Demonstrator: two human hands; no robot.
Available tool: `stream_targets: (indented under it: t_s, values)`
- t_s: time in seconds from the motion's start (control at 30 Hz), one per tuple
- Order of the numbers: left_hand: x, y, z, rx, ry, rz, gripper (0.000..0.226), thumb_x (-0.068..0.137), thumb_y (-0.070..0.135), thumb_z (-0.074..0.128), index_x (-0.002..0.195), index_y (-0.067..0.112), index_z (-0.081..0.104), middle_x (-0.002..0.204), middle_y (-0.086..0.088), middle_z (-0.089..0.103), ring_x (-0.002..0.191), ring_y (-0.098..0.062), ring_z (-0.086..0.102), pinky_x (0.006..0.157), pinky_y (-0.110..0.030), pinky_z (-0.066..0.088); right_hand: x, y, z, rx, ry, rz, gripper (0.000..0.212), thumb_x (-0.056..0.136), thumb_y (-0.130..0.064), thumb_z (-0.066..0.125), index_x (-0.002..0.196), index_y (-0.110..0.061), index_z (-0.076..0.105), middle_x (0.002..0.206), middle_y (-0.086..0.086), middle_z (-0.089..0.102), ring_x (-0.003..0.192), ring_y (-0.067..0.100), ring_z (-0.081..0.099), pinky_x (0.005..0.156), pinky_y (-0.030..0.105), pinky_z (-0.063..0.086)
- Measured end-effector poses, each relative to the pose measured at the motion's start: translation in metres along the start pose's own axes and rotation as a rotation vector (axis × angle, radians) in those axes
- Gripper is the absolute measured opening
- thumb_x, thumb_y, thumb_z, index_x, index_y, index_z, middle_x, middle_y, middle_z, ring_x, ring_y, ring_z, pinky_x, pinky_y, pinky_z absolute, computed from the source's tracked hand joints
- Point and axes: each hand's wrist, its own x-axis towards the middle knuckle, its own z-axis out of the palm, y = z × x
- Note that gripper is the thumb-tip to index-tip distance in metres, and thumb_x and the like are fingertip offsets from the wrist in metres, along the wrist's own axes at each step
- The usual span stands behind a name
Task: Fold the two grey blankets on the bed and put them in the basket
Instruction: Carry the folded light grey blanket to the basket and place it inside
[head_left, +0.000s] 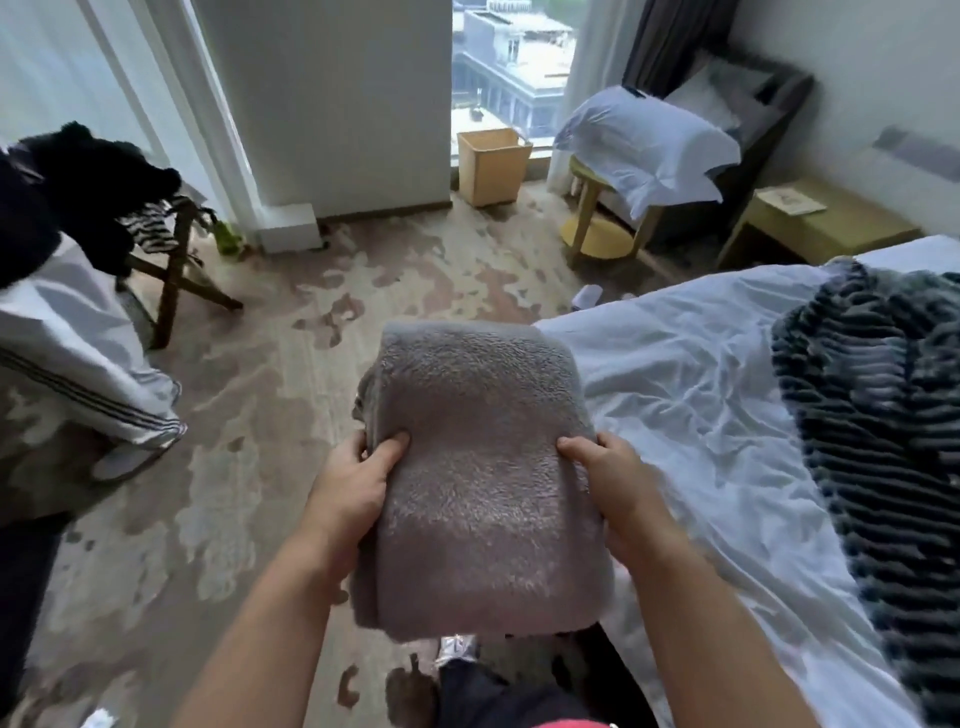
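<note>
the folded blanket (483, 467) is a plain grey-mauve fleece. the second blanket (878, 415) on the bed is dark grey with pale ribbed stripes. the bed sheet (691, 395) is white. the basket (492, 166) is light tan. the carpet (291, 332) is beige, blotched with brown patches.

**One head-worn view, looking forward and down**

The single wide-angle camera sits at the person's head and tilts down along both forearms. Close under the lens, the left hand (348, 496) and right hand (618, 493) grip a folded grey blanket (483, 467). The bed (701, 395) fills the near right. The basket (491, 166) stands far ahead by the window (509, 67).
</note>
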Motion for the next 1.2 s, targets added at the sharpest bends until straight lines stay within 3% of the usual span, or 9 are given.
stream_targets:
  t_s: [0.1,0.3,0.43,0.7,0.9,1.0,1.07,1.13,1.2]
  values:
    - [0.096,0.032,-0.003,0.034,0.080,0.009,0.012,0.090,0.026,0.062,0.086,0.015,0.062,0.071,0.006,0.071,0.067,-0.006,0.065,0.059,-0.022,0.047,0.097,-0.041,0.051,-0.024,-0.063,0.010,0.031,0.074,-0.031,0.062,0.099,-0.012,0.065,0.094,0.009,0.070,0.091,0.028,0.066,0.084,0.043,0.051]
    - [0.239,0.097,-0.032,-0.041,0.258,0.011,0.007,0.091,0.021,0.061,0.087,0.015,0.063,0.072,0.009,0.072,0.062,0.001,0.065,0.058,-0.016,0.049,0.238,-0.130,0.158,-0.002,-0.224,-0.011,0.029,0.070,-0.028,0.063,0.093,-0.011,0.062,0.094,0.014,0.069,0.092,0.034,0.066,0.082,0.045,0.052]
    - [0.338,0.111,-0.047,-0.041,0.267,-0.026,0.009,0.092,0.018,0.059,0.097,0.012,0.064,0.089,-0.002,0.071,0.076,-0.012,0.065,0.072,-0.027,0.050,0.323,-0.148,0.212,-0.031,-0.272,0.041,0.024,0.073,-0.026,0.067,0.091,-0.010,0.066,0.091,0.011,0.072,0.090,0.032,0.068,0.080,0.041,0.051]
    - [0.606,0.144,0.007,0.041,-0.001,-0.059,0.008,0.094,0.017,0.058,0.098,0.012,0.061,0.085,0.002,0.068,0.069,-0.003,0.062,0.062,-0.016,0.049,0.519,-0.204,0.262,-0.057,-0.035,0.107,0.016,0.084,-0.020,0.062,0.094,-0.008,0.065,0.094,0.010,0.071,0.089,0.025,0.067,0.081,0.039,0.050]
    - [0.756,0.219,0.099,0.093,-0.318,-0.040,0.012,0.095,0.022,0.057,0.091,0.012,0.060,0.078,0.003,0.069,0.069,-0.005,0.062,0.058,-0.015,0.048,0.619,-0.273,0.238,-0.002,0.254,0.074,0.010,0.081,-0.023,0.066,0.087,-0.015,0.068,0.076,-0.007,0.075,0.070,0.011,0.070,0.061,0.026,0.047]
    - [0.818,0.246,0.141,0.112,-0.445,-0.027,0.013,0.093,0.021,0.059,0.085,0.010,0.061,0.065,0.008,0.070,0.061,-0.001,0.063,0.053,-0.013,0.047,0.672,-0.300,0.220,0.038,0.332,0.103,0.011,0.075,-0.021,0.071,0.082,-0.013,0.068,0.078,0.001,0.075,0.073,0.021,0.071,0.067,0.034,0.054]
    - [0.864,0.258,0.167,0.119,-0.487,-0.051,0.012,0.092,0.020,0.060,0.086,0.009,0.062,0.064,0.009,0.071,0.059,0.000,0.063,0.052,-0.012,0.047,0.719,-0.316,0.217,0.070,0.359,0.106,0.013,0.076,-0.017,0.071,0.087,-0.009,0.070,0.076,0.003,0.075,0.071,0.019,0.072,0.067,0.031,0.056]
    - [0.914,0.268,0.191,0.137,-0.473,-0.050,0.012,0.093,0.018,0.059,0.086,0.009,0.062,0.062,0.010,0.070,0.055,0.004,0.062,0.050,-0.011,0.046,0.776,-0.332,0.222,0.112,0.341,0.103,0.011,0.080,-0.011,0.068,0.089,-0.007,0.069,0.067,0.000,0.074,0.059,0.011,0.070,0.049,0.018,0.050]
    - [0.969,0.284,0.210,0.154,-0.425,-0.045,0.012,0.093,0.019,0.059,0.086,0.010,0.062,0.065,0.007,0.070,0.054,0.005,0.061,0.049,-0.010,0.045,0.842,-0.355,0.232,0.145,0.308,0.122,0.018,0.081,-0.010,0.067,0.098,-0.003,0.066,0.074,0.007,0.074,0.062,0.015,0.070,0.045,0.016,0.046]
